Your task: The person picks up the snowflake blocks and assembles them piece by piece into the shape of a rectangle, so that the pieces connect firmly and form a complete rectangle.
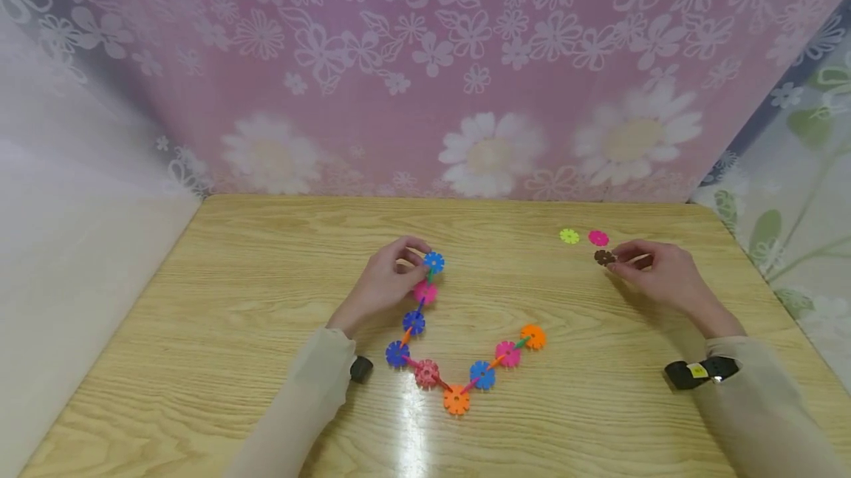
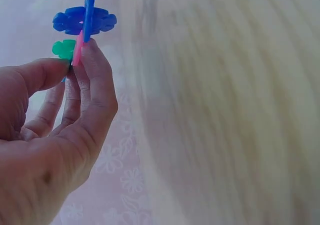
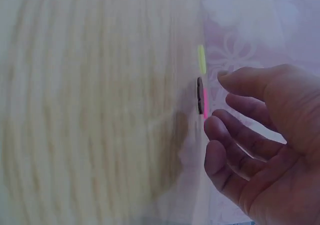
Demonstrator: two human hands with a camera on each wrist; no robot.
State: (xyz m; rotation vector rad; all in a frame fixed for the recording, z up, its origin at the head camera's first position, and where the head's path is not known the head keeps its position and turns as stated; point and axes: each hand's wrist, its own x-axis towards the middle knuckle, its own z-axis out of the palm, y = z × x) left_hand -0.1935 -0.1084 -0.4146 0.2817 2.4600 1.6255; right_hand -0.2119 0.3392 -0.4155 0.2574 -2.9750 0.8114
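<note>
A chain of colorful notched plastic snowflake discs [image 1: 456, 404] lies on the table in a V-like bend. At its upper left end my left hand [image 1: 385, 275] pinches the chain beside the light blue disc [image 1: 435, 261]. The left wrist view shows thumb and fingers around the pieces by a green disc [image 2: 63, 49] and a pink disc [image 2: 77, 50]. Off to the right, my right hand [image 1: 658, 275] is at a brown disc [image 1: 603, 258] lying on the table. In the right wrist view its thumb and fingers are spread apart, near the brown disc [image 3: 200, 96] without gripping it.
Behind the brown disc lie a yellow-green disc [image 1: 569, 236] and a loose pink disc [image 1: 598, 238]. The wooden table [image 1: 233, 271] ends at a floral pink curtain [image 1: 372, 123] at the back. A dark wrist strap [image 1: 701, 372] is on the right wrist.
</note>
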